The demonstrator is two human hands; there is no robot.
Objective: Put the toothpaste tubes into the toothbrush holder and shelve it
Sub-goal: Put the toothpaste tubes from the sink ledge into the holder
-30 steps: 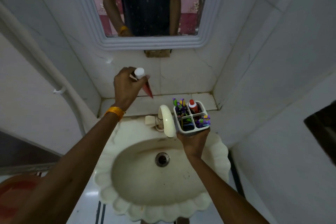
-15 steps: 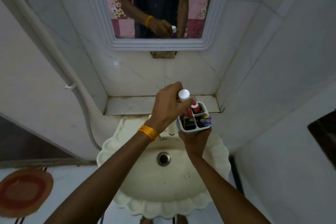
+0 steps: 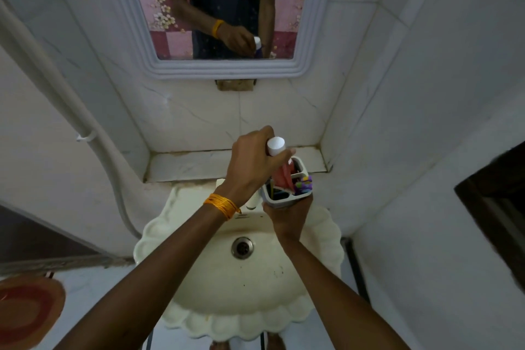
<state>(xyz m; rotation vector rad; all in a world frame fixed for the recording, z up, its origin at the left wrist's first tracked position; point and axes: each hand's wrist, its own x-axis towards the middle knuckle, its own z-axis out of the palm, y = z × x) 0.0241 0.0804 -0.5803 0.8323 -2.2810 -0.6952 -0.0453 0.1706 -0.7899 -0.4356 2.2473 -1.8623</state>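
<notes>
My left hand [image 3: 252, 162] grips a red toothpaste tube [image 3: 281, 176] by its white cap end, cap up. The tube's lower end is inside a compartment of the white toothbrush holder [image 3: 284, 201]. My right hand [image 3: 287, 216] holds that holder from below, above the back of the sink. Purple and green toothbrushes [image 3: 303, 183] stick out of the holder's right side. The marble shelf [image 3: 199, 163] runs along the wall behind the holder.
A cream scalloped sink [image 3: 199, 293] with a metal drain [image 3: 242, 247] lies below my hands. A mirror [image 3: 216, 8] hangs above the shelf. A white pipe [image 3: 71, 111] runs down the left wall. A red round mat [image 3: 25, 310] lies on the floor at left.
My left hand carried the toothpaste tube from over the shelf rightward to the holder and lowered its end into a compartment. The holder stayed in my right hand.
</notes>
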